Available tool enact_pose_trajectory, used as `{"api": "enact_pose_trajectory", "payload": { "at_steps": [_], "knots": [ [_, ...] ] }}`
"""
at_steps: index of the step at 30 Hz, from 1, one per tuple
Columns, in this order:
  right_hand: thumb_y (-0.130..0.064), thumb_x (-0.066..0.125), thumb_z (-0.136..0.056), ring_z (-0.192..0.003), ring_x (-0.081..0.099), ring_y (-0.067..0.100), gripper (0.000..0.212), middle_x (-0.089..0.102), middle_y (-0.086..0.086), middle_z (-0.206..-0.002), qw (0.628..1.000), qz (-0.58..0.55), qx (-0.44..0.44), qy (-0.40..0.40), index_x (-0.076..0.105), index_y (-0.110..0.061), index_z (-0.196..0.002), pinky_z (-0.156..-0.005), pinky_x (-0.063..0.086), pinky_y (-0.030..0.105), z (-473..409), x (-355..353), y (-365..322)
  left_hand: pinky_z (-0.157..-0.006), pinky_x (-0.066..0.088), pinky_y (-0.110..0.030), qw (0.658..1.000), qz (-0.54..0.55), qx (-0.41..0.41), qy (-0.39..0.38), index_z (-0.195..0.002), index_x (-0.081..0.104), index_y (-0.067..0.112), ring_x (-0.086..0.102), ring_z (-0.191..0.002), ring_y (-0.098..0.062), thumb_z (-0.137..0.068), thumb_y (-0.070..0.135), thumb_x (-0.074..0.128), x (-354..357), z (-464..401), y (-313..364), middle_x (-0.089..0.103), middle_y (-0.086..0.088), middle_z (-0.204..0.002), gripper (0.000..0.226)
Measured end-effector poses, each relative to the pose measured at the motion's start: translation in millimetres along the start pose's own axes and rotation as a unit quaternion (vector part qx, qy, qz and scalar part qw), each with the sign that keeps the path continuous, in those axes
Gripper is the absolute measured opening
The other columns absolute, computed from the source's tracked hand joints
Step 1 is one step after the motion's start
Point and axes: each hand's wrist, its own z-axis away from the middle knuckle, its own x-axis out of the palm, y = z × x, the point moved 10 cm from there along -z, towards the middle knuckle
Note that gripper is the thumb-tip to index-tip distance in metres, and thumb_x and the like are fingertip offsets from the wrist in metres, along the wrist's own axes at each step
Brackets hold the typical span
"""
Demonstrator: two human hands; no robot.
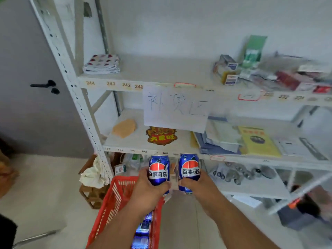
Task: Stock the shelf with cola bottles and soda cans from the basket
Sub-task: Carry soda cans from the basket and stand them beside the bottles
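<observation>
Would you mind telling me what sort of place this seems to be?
Probably a small stockroom or mock shop: a white metal shelf rack with numbered edge labels, a handwritten paper sign, and a red shopping basket holding drinks.

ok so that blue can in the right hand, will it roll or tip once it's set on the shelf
Probably steady if set upright: the blue can in the right hand looks short and wide-based. Laid on its side, its round wall would likely roll on the flat shelf. The glossy surface may be a bit slippery.
</observation>
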Motion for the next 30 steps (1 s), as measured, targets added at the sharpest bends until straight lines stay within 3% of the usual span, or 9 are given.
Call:
{"api": "enact_pose_trajectory", "payload": {
  "at_steps": [2,6,10,12,16,19,22,28,30],
  "knots": [
    [-0.005,0.082,-0.078,-0.092,0.078,0.017,0.041,0.082,0.000,-0.098,0.999,-0.007,-0.004,0.051,0.073,-0.023,-0.113,-0.080,0.061,0.031,15.6,-40.7,-1.4,-0.058,0.055,-0.012,0.999,-0.019,0.017,-0.033,-0.121,0.053,0.024,0.071,-0.090,-0.009,-0.079,0.007,0.088,34.3,-1.9,15.6,0.071,0.000,-0.106,0.057],
    [-0.022,0.089,-0.063,-0.092,0.078,0.021,0.052,0.081,0.002,-0.097,0.988,-0.028,-0.023,0.148,0.073,-0.019,-0.112,-0.087,0.064,0.041,61.3,-128.1,0.1,-0.075,0.058,-0.020,0.992,-0.063,0.048,-0.101,-0.130,0.053,0.025,0.070,-0.097,-0.008,-0.072,0.016,0.094,117.2,2.1,43.1,0.071,0.003,-0.115,0.072],
    [0.000,0.086,-0.077,-0.074,0.075,0.004,0.035,0.078,0.003,-0.091,0.965,-0.058,-0.039,0.252,0.069,-0.018,-0.103,-0.063,0.059,0.017,130.9,-219.2,13.1,-0.052,0.048,-0.004,0.977,-0.078,0.079,-0.184,-0.125,0.050,0.031,0.062,-0.087,0.004,-0.077,0.009,0.090,218.8,41.4,68.3,0.064,0.017,-0.102,0.066],
    [-0.001,0.085,-0.080,-0.071,0.072,0.002,0.035,0.077,0.002,-0.092,0.951,-0.074,-0.043,0.296,0.067,-0.020,-0.102,-0.058,0.055,0.012,172.9,-262.3,26.5,-0.050,0.046,-0.003,0.966,-0.085,0.100,-0.224,-0.125,0.052,0.029,0.062,-0.085,0.002,-0.078,0.009,0.089,269.0,72.3,76.5,0.065,0.016,-0.100,0.063],
    [-0.005,0.087,-0.078,-0.081,0.075,0.010,0.042,0.078,0.003,-0.099,0.916,-0.098,-0.045,0.386,0.068,-0.017,-0.114,-0.060,0.055,0.013,268.1,-338.1,62.0,-0.069,0.056,-0.016,0.940,-0.102,0.139,-0.294,-0.123,0.059,0.029,0.070,-0.090,-0.004,-0.074,0.012,0.091,359.9,146.2,87.3,0.072,0.012,-0.103,0.061],
    [-0.008,0.087,-0.077,-0.081,0.075,0.005,0.042,0.079,-0.004,-0.094,0.889,-0.104,-0.044,0.444,0.070,-0.023,-0.112,-0.062,0.055,0.014,346.7,-383.3,87.5,-0.067,0.056,-0.014,0.918,-0.109,0.168,-0.344,-0.113,0.062,0.036,0.071,-0.083,0.001,-0.074,0.010,0.089,418.2,213.9,93.1,0.075,0.013,-0.099,0.054],
    [-0.011,0.089,-0.075,-0.081,0.075,0.003,0.044,0.079,-0.007,-0.094,0.861,-0.116,-0.044,0.493,0.068,-0.025,-0.111,-0.064,0.056,0.015,423.0,-420.1,114.5,-0.081,0.065,-0.033,0.891,-0.119,0.179,-0.400,-0.117,0.066,0.036,0.074,-0.085,0.000,-0.070,0.013,0.091,474.0,278.1,88.4,0.078,0.014,-0.098,0.058],
    [-0.010,0.090,-0.077,-0.082,0.073,0.004,0.044,0.077,-0.005,-0.098,0.791,-0.149,-0.021,0.593,0.066,-0.022,-0.112,-0.058,0.053,0.009,565.9,-463.4,178.2,-0.084,0.065,-0.038,0.832,-0.143,0.208,-0.494,-0.114,0.067,0.035,0.075,-0.090,-0.007,-0.072,0.015,0.092,568.7,403.8,70.8,0.078,0.010,-0.100,0.053],
    [-0.012,0.091,-0.076,-0.083,0.074,0.004,0.046,0.077,-0.004,-0.100,0.767,-0.159,-0.015,0.622,0.066,-0.021,-0.114,-0.059,0.054,0.010,605.8,-468.4,197.4,-0.079,0.064,-0.030,0.809,-0.147,0.216,-0.526,-0.117,0.065,0.032,0.074,-0.092,-0.007,-0.074,0.015,0.093,594.4,442.6,63.2,0.077,0.008,-0.103,0.054]
  ]
}}
